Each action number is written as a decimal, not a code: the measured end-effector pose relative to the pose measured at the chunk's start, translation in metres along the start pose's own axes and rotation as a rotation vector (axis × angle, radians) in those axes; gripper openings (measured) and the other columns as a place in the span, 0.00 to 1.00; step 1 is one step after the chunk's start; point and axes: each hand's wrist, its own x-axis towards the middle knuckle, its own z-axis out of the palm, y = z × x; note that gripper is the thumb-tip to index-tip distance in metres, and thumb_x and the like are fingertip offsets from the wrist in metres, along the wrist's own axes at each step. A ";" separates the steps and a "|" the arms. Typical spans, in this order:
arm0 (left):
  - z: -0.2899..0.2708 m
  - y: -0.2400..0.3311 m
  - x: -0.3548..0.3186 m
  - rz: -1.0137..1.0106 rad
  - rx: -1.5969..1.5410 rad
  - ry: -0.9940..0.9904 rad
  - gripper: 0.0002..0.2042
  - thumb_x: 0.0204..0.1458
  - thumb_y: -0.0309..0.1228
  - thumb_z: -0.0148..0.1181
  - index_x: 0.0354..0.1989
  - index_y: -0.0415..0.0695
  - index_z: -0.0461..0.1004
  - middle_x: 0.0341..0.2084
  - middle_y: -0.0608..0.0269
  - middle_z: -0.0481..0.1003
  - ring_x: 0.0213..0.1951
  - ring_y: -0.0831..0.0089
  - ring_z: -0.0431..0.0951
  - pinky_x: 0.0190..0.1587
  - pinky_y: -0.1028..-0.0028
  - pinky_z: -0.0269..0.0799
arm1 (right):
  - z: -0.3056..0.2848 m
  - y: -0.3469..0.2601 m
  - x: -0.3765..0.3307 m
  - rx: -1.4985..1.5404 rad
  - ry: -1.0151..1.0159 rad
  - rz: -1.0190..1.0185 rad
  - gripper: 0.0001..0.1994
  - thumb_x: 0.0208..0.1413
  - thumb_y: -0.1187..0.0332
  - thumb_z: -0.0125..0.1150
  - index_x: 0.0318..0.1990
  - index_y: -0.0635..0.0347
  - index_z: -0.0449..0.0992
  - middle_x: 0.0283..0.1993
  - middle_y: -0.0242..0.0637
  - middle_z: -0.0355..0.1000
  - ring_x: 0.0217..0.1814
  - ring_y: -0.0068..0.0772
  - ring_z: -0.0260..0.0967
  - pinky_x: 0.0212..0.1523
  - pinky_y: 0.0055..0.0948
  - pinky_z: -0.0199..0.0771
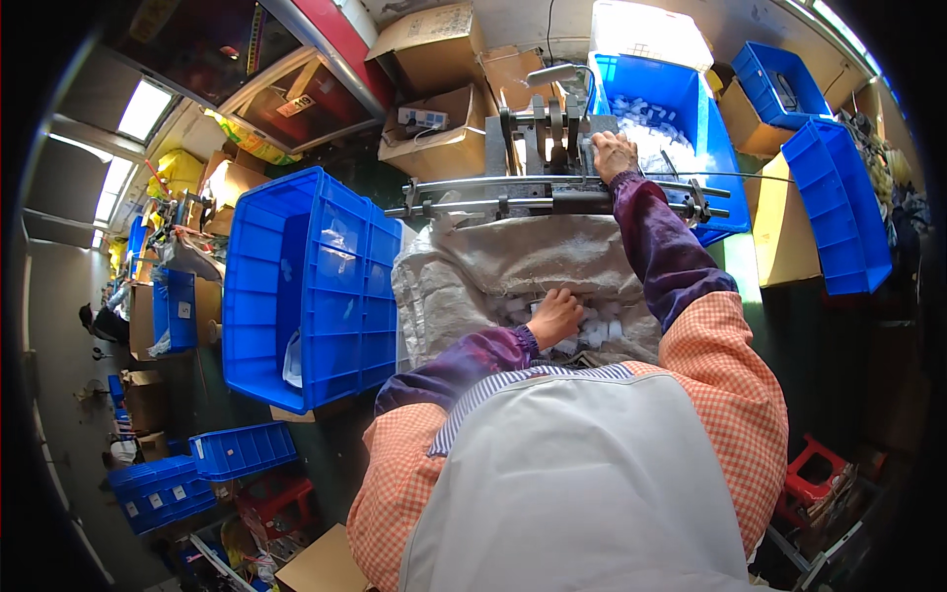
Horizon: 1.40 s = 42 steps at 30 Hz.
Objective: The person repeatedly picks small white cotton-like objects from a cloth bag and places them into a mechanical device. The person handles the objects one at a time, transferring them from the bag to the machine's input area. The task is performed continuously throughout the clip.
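Observation:
My left hand is over a heap of small white plastic pieces lying in a pale woven sack cloth in front of me. Its fingers are curled down at the pieces, and what they pinch is hidden. Farther away, my right hand rests at the right side of a dark metal bench machine. Those fingers are bent against the machine, and I cannot make out what lies under them. Two steel rods run across the machine's near side, above the cloth.
Right behind my right hand stands a blue bin with more white pieces. A big blue crate is left of the cloth. Cardboard boxes sit at the back left. Another blue crate and a red stool are on the right.

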 end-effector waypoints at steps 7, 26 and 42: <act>0.008 -0.002 -0.015 -0.066 -0.018 -0.075 0.07 0.42 0.34 0.54 0.29 0.46 0.71 0.29 0.63 0.69 0.35 0.63 0.69 0.35 0.66 0.64 | 0.006 0.001 0.006 0.071 -0.031 -0.032 0.09 0.52 0.60 0.51 0.39 0.47 0.72 0.42 0.29 0.70 0.49 0.37 0.62 0.49 0.38 0.57; -0.034 -0.032 -0.022 -0.241 -0.363 -0.095 0.11 0.37 0.19 0.50 0.32 0.38 0.71 0.31 0.49 0.73 0.37 0.54 0.71 0.40 0.63 0.69 | 0.002 -0.004 -0.011 0.005 -0.024 0.141 0.14 0.46 0.57 0.53 0.38 0.51 0.75 0.45 0.35 0.64 0.54 0.39 0.53 0.52 0.40 0.51; -0.096 -0.050 -0.004 -0.389 -0.668 0.493 0.07 0.44 0.22 0.56 0.33 0.40 0.73 0.26 0.58 0.74 0.29 0.64 0.71 0.33 0.72 0.68 | 0.003 -0.013 -0.008 -0.035 -0.028 0.094 0.13 0.46 0.62 0.51 0.39 0.53 0.74 0.44 0.34 0.66 0.49 0.39 0.62 0.50 0.42 0.54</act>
